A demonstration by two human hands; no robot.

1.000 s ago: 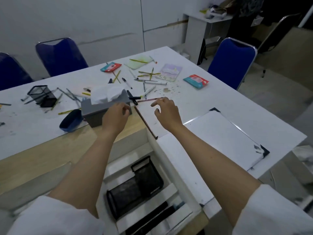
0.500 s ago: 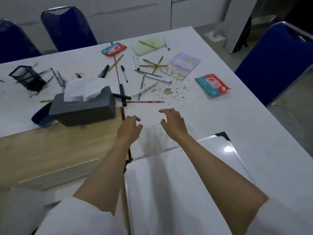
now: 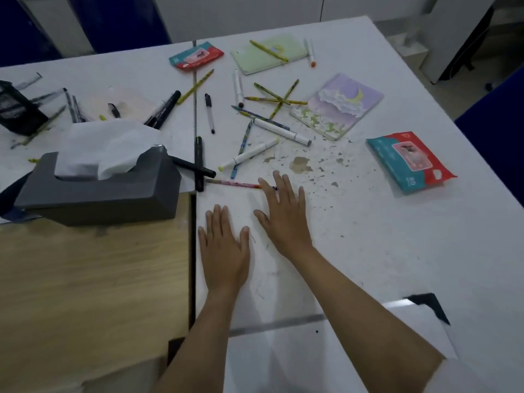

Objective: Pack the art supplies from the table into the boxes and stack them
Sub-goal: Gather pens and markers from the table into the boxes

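Starting at the left edge, a black mesh pen holder (image 3: 14, 112) is seen lying on the white table (image 3: 382, 251), with dark pens (image 3: 74, 107) scattered just beside it. Nearer the camera, a grey tissue box (image 3: 99, 191) with a white tissue (image 3: 105, 148) pulled up from its slot is set where the white surface meets a wooden panel (image 3: 90, 279). Two black markers (image 3: 198, 165) are crossed at the box's right end. A pink patterned pencil (image 3: 232, 183) is laid just beyond them, and its right end is covered by the fingertips of the right hand (image 3: 283, 217).

The left hand (image 3: 224, 251) is pressed flat on the table, fingers straight and close together, nothing held. The right hand is likewise spread flat, a little further forward, with its fingers straight; no grip on the pencil can be made out. The two hands are kept side by side, near but apart.

Beyond the hands, white markers (image 3: 280, 131), a black-capped pen (image 3: 209, 112) and yellow-green pencils (image 3: 276, 99) are strewn loosely, some crossing. A red and teal wipes packet (image 3: 195, 55) and a pale green notebook (image 3: 269, 53) are placed at the far side. Further right, a purple notebook (image 3: 337, 106) with a moon picture is found, then a second wipes packet (image 3: 411, 161). Brownish flecks (image 3: 300, 164) are spread across the table between them.
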